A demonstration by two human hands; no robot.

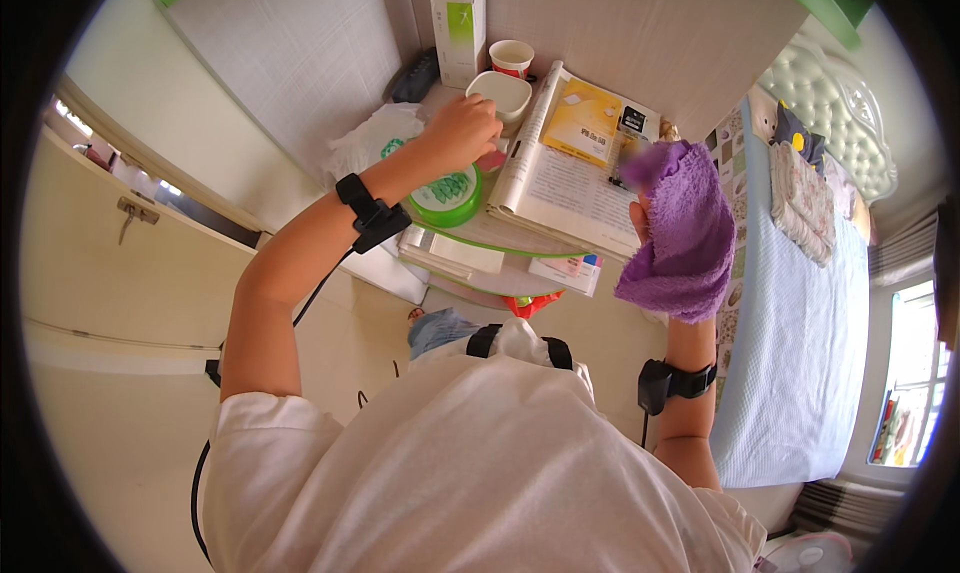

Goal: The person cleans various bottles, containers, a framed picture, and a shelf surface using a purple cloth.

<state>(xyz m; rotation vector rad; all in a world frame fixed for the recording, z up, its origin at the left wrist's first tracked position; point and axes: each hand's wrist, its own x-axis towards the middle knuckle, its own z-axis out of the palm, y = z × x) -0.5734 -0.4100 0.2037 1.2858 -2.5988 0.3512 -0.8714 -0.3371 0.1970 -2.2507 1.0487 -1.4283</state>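
Note:
My left hand (pixel 466 127) is at the near rim of a white plastic container (pixel 501 93) on the corner shelf, fingers curled; whether it grips the rim is hidden. Below that hand lies a round green tub (pixel 450 198), and a small pinkish item (pixel 492 159) shows beside the fingers. A fluffy purple cloth (pixel 679 235) is draped over my right hand (pixel 640 220), which holds it at the right of the shelf. Only a few fingers of this hand show. Left of the cloth lie open newspapers or magazines (pixel 555 190) with a yellow packet (pixel 583 121) on top.
A paper cup (pixel 512 57), a tall white box (pixel 457 33) and a dark case (pixel 415 76) stand at the back. A plastic bag (pixel 375 138) lies at the left. A lower shelf (pixel 480 284) holds papers. A bed (pixel 795 333) is at the right, a door (pixel 127 273) at the left.

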